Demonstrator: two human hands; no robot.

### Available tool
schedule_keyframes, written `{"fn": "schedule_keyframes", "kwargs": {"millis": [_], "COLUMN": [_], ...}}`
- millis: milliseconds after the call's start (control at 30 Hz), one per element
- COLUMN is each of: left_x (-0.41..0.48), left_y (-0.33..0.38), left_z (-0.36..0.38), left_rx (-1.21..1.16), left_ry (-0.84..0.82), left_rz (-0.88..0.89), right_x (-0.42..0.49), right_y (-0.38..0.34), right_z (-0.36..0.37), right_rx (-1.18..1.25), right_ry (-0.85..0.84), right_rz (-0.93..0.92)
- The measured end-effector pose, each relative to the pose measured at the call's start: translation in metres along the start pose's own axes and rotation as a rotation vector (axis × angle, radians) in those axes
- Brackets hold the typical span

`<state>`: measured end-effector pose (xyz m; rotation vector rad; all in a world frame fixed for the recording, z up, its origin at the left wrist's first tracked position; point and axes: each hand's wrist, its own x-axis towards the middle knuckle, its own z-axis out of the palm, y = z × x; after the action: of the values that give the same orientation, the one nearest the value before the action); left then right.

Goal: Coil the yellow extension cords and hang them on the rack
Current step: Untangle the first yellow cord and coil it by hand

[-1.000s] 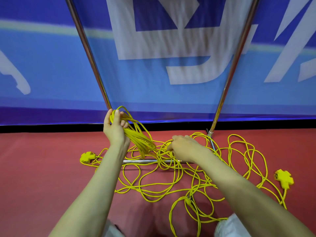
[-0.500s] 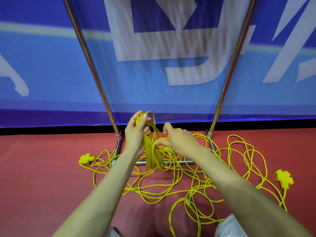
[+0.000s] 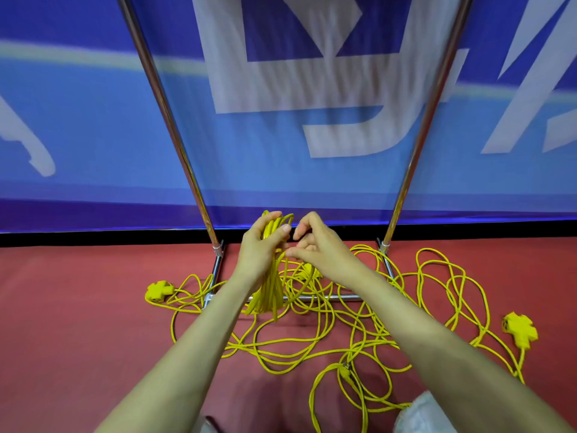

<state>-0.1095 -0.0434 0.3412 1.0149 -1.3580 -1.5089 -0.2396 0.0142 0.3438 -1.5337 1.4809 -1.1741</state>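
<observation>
Lowest in the frame, two bare forearms (image 3: 193, 348) are reaching up from the bottom edge toward the centre. Beneath them, the loose yellow extension cord (image 3: 346, 365) is lying in tangled loops on the red floor (image 3: 78, 339), spreading from the lower centre out to the right. A yellow cross-shaped socket block (image 3: 520, 334) is sitting at the right end of the tangle. A second yellow socket block (image 3: 159, 290) is lying at centre left, near the rack's foot.

In the centre, the left hand (image 3: 259, 254) is gripping a bundle of gathered yellow cord loops (image 3: 268, 289). Its fingers are curling round the top while the loops are hanging down toward the floor. The right hand (image 3: 321, 248), just beside it, appears to be pinching a strand of the loose cord between thumb and fingertips, close against the bundle.

Behind the hands, the chrome tube rack (image 3: 337, 297) is standing on the floor. Cord is lying across its low crossbar, and its two uprights are running toward the upper left and upper right. Farthest back, a blue banner with large white shapes (image 3: 93, 135) is filling the upper frame.
</observation>
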Motion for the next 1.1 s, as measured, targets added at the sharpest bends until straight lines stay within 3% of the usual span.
{"fn": "schedule_keyframes", "kwargs": {"millis": [200, 333, 400, 533, 667, 733, 833, 933, 1000, 1033, 1100], "left_x": [0.004, 0.003, 0.003, 0.002, 0.000, -0.001, -0.001, -0.001, -0.003, -0.004, -0.006], "left_y": [-0.004, 0.001, 0.007, 0.022, 0.037, 0.040, 0.043, 0.044, 0.039, 0.034, 0.026], "left_z": [-0.009, -0.017, -0.023, -0.037, -0.049, -0.056, -0.064, -0.067, -0.061, -0.056, -0.047], "left_rx": [0.367, 0.233, 0.126, -0.083, -0.173, -0.149, -0.100, -0.037, 0.069, 0.121, 0.187], "left_ry": [-0.020, -0.010, 0.006, 0.006, -0.035, -0.062, -0.103, -0.154, -0.192, -0.216, -0.264], "left_rz": [0.030, -0.053, -0.081, -0.117, -0.128, -0.120, -0.109, -0.107, -0.112, -0.121, -0.164], "right_x": [0.005, 0.010, 0.012, 0.005, -0.006, -0.001, 0.011, 0.016, 0.014, 0.013, 0.010], "right_y": [0.001, 0.004, 0.012, 0.043, 0.062, 0.051, 0.032, 0.006, -0.009, -0.015, -0.013], "right_z": [0.014, 0.027, 0.030, 0.044, 0.062, 0.055, 0.029, -0.008, -0.034, -0.045, -0.060], "right_rx": [-0.056, -0.043, -0.010, 0.045, 0.014, -0.015, 0.025, 0.250, 0.379, 0.364, 0.072], "right_ry": [0.074, 0.094, -0.012, -0.422, -0.494, -0.429, -0.134, 0.149, 0.248, 0.282, 0.316], "right_rz": [-0.070, 0.024, 0.103, 0.284, 0.401, 0.406, 0.354, 0.228, 0.153, 0.113, 0.012]}}
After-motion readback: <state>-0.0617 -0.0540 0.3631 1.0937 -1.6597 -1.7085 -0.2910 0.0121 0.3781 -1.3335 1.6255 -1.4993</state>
